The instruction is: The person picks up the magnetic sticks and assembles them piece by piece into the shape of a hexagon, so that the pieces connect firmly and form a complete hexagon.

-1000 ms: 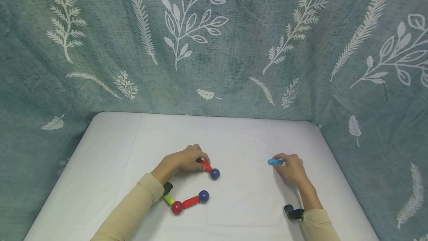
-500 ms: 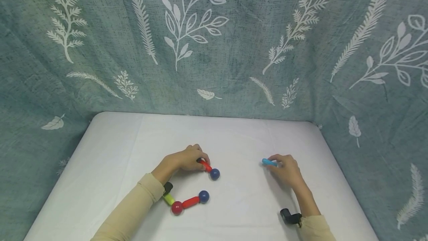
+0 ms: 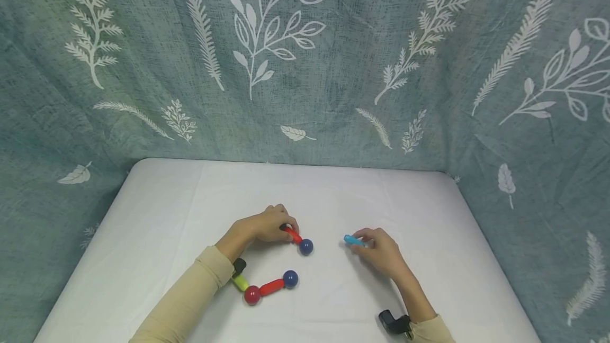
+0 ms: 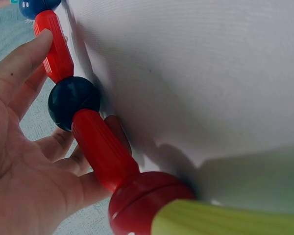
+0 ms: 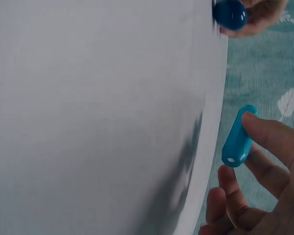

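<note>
My left hand (image 3: pixel 269 226) holds a red magnetic rod (image 4: pixel 56 46) between thumb and fingers. A blue ball (image 3: pixel 306 246) sits at that rod's right end. In the left wrist view the chain runs on through a dark blue ball (image 4: pixel 73 103), another red rod (image 4: pixel 105 149), a red ball (image 4: pixel 147 203) and a yellow-green rod (image 4: pixel 230 219). Much of this run is hidden by the left hand and forearm in the head view. My right hand (image 3: pixel 381 250) pinches a light blue rod (image 5: pixel 239 136) above the table, apart from the blue ball, one end pointing left.
Nearer the front lie a second blue ball (image 3: pixel 290 279), a red rod (image 3: pixel 272 287), a red ball (image 3: pixel 252 295) and part of a yellow-green rod (image 3: pixel 240 283). The white table (image 3: pixel 333 189) ends at a patterned green cloth (image 3: pixel 333 94). Black wrist cameras are strapped to both wrists.
My right hand has moved left and slightly toward the front with the light blue rod, closer to the blue ball. The left hand and the chain have stayed in place.
</note>
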A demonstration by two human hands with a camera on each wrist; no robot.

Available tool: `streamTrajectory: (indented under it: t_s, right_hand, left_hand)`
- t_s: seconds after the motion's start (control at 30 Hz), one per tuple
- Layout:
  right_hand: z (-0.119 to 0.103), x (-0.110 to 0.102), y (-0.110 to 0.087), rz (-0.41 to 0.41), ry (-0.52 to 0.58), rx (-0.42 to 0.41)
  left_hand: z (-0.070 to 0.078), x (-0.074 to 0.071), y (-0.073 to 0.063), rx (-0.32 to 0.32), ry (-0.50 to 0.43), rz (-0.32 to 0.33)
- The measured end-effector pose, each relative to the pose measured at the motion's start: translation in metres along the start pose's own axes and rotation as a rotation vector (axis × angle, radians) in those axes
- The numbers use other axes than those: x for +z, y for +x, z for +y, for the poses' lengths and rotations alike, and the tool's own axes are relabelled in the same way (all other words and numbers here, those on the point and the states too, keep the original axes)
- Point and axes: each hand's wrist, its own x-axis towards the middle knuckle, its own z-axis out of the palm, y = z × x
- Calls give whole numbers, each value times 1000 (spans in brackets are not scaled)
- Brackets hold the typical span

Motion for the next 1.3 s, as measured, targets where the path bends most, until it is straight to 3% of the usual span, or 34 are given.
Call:
streamTrajectory:
  t_s: [0.33, 0.6, 1.1, 1.3]
  right_hand:
    - [-23, 29, -7, -48, 13, -7]
    - [-38, 46, -14, -127, -31, -67]
    - [-52, 66, -15, -200, -27, -62]
    - [-53, 68, -16, -226, 36, -44]
  left_hand:
    - [1, -1, 0, -3, 1, -2]
    - [-1, 0, 2, -7, 11, 0]
    - [-2, 1, 1, -12, 8, 0]
    - [-3, 3, 3, -2, 18, -3]
